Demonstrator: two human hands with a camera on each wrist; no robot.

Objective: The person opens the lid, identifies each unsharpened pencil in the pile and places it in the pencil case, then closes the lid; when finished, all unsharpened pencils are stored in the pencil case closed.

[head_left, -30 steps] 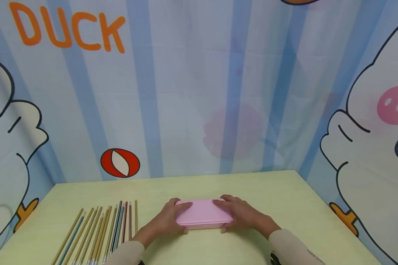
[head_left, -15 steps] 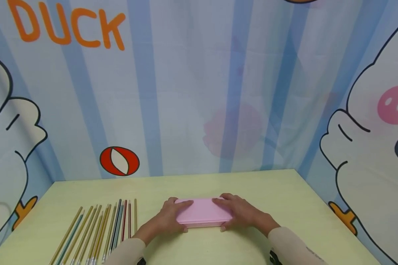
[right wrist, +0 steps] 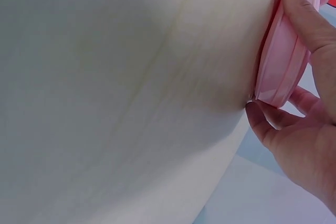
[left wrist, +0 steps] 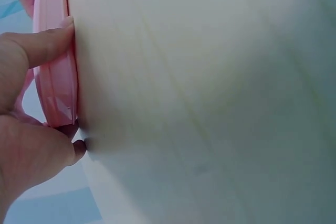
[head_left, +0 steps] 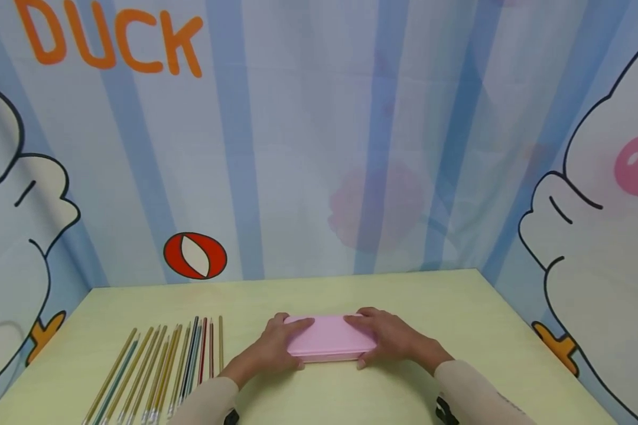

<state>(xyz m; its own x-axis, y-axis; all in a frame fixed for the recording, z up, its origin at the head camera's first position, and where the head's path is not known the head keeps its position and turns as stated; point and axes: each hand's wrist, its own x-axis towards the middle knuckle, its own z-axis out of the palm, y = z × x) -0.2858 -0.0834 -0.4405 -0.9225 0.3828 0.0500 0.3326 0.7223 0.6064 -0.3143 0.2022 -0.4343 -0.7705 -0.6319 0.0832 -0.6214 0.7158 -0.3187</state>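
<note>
Head view — pink case (head_left: 329,339) on pale yellow table (head_left: 404,293), right of the pencils (head_left: 166,370).
Flat, smooth lid, rounded corners, seam along near side — left hand (head_left: 273,347) and right hand (head_left: 394,339) grip opposite ends.

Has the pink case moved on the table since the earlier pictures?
No, not visibly: against the pencils in the head view, the pink case keeps its place; the whole picture shifts slightly.

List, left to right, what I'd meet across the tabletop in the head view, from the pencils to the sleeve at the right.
Pencils → left hand → case → right hand → right sleeve.
</note>
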